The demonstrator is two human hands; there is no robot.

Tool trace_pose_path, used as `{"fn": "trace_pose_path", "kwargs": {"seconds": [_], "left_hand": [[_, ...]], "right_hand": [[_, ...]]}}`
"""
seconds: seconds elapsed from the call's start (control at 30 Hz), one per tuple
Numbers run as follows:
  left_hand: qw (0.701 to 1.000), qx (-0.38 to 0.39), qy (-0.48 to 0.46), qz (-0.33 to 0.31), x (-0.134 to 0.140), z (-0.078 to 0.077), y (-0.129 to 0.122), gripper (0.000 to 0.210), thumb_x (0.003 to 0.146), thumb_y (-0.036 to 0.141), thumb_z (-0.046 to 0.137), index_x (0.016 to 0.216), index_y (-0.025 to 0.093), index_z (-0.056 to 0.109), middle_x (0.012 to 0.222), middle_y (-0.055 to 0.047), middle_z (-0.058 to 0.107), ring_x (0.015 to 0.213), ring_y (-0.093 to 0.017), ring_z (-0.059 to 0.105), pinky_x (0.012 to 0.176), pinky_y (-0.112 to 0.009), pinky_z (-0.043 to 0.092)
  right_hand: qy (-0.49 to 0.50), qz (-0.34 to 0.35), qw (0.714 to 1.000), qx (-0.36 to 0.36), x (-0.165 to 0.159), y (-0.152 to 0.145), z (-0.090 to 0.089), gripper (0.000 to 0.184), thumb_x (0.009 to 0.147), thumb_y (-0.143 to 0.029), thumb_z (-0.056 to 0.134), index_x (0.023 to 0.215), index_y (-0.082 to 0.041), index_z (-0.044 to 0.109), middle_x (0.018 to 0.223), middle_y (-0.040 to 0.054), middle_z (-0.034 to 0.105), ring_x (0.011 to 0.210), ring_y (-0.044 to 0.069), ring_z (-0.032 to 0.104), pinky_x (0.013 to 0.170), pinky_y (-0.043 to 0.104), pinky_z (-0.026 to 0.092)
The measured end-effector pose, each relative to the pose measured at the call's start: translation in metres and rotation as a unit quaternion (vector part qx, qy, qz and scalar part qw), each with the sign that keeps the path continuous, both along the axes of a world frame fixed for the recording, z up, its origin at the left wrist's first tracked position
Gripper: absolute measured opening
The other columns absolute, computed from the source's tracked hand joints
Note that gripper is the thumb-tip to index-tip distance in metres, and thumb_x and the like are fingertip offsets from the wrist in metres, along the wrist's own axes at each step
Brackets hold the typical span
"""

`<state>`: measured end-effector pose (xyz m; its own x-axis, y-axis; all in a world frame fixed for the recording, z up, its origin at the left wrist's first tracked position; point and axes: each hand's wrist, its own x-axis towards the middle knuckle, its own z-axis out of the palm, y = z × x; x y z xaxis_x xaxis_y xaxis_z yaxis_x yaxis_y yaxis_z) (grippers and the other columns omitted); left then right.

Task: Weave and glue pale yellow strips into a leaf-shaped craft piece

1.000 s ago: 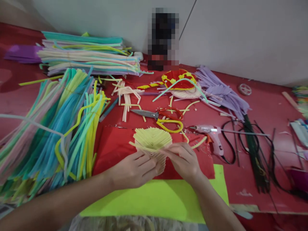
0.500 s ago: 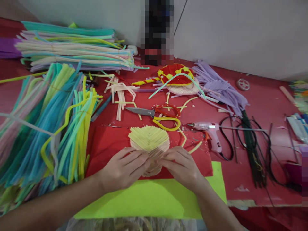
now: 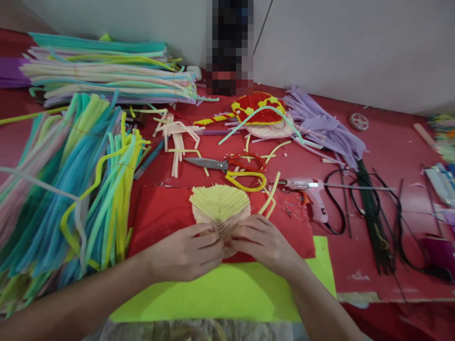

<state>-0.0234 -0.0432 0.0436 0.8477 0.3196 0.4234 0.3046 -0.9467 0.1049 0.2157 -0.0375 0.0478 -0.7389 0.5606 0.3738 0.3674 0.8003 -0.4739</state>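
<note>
A rounded, heart-like piece (image 3: 219, 201) of pale yellow and cream pipe cleaners laid in V rows rests on a red pad (image 3: 159, 213). Over its lower part, my left hand (image 3: 192, 253) is closed, thumb and fingers pressed together; what they pinch is hidden. Close beside it, my right hand (image 3: 261, 241) is closed too, its fingertips at the piece's lower right. A pale yellow pipe cleaner (image 3: 273, 189) sticks up from behind the right hand and seems held in it. Just above the piece lie scissors (image 3: 220, 164) with red and yellow handles.
A pink glue gun (image 3: 308, 187) with a black cord lies to the right. Pipe cleaner bundles (image 3: 78, 180) fill the left side, more (image 3: 106, 76) behind. A red and yellow fan-shaped item (image 3: 256, 109) lies at the back. Lime felt (image 3: 206, 293) sits under the pad.
Both hands have come closer together over the piece's lower part. The loose pale yellow end by my right hand has swung up and to the left.
</note>
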Motion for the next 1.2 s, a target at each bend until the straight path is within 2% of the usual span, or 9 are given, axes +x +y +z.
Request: {"fn": "trace_pose_path", "kwargs": {"seconds": [0.1, 0.33, 0.63, 0.8, 1.0, 1.2], "left_hand": [[0.999, -0.003, 0.008, 0.043, -0.002, 0.000, -0.001, 0.022, 0.093, 0.013, 0.051, 0.108, 0.016, 0.066, 0.102, -0.002, 0.073, 0.098, -0.017, 0.063, 0.096, -0.035, 0.047], [0.992, -0.002, 0.046, 0.114, 0.002, -0.001, -0.014, 0.034, 0.094, 0.013, 0.042, 0.123, 0.009, 0.060, 0.122, -0.010, 0.068, 0.115, -0.022, 0.060, 0.103, -0.039, 0.043], [0.981, 0.004, 0.040, 0.189, 0.003, 0.001, -0.023, 0.035, 0.094, 0.011, 0.039, 0.120, 0.008, 0.061, 0.118, -0.012, 0.069, 0.112, -0.023, 0.062, 0.102, -0.040, 0.044], [0.980, 0.014, 0.037, 0.197, 0.000, 0.002, -0.020, 0.032, 0.092, 0.008, 0.040, 0.112, 0.008, 0.064, 0.106, -0.010, 0.071, 0.101, -0.020, 0.065, 0.099, -0.037, 0.046], [0.974, -0.003, 0.082, 0.212, 0.002, -0.006, -0.026, 0.037, 0.089, 0.008, 0.040, 0.119, 0.007, 0.062, 0.113, -0.011, 0.069, 0.107, -0.023, 0.063, 0.099, -0.040, 0.047], [0.964, -0.012, 0.133, 0.231, 0.004, -0.007, -0.033, 0.041, 0.088, 0.008, 0.040, 0.125, 0.008, 0.059, 0.123, -0.014, 0.065, 0.114, -0.025, 0.061, 0.101, -0.042, 0.048]], "right_hand": [[0.011, -0.025, 1.000, -0.012, 0.002, 0.001, -0.004, 0.023, 0.101, -0.021, 0.043, 0.097, -0.018, 0.066, 0.093, 0.0033, 0.073, 0.094, 0.015, 0.062, 0.084, 0.031, 0.047], [0.021, -0.061, 0.998, -0.024, 0.006, 0.005, -0.016, 0.018, 0.099, -0.017, 0.049, 0.105, -0.019, 0.065, 0.100, 0.0057, 0.072, 0.101, 0.016, 0.062, 0.085, 0.034, 0.048], [0.047, -0.041, 0.998, 0.001, 0.003, 0.008, -0.018, 0.017, 0.096, -0.015, 0.053, 0.101, -0.021, 0.068, 0.097, 0.0048, 0.072, 0.098, 0.017, 0.063, 0.086, 0.036, 0.049], [0.036, -0.048, 0.998, 0.009, 0.007, 0.008, -0.019, 0.017, 0.094, -0.015, 0.056, 0.104, -0.022, 0.069, 0.100, 0.0041, 0.073, 0.100, 0.017, 0.063, 0.090, 0.037, 0.049], [0.012, -0.073, 0.997, 0.000, 0.007, 0.012, -0.025, 0.017, 0.092, -0.011, 0.058, 0.102, -0.022, 0.068, 0.096, 0.0035, 0.071, 0.097, 0.016, 0.062, 0.086, 0.035, 0.047], [-0.005, -0.081, 0.996, -0.025, 0.005, 0.013, -0.028, 0.019, 0.094, -0.013, 0.055, 0.102, -0.023, 0.069, 0.093, 0.0035, 0.070, 0.096, 0.016, 0.061, 0.085, 0.034, 0.047]]}}
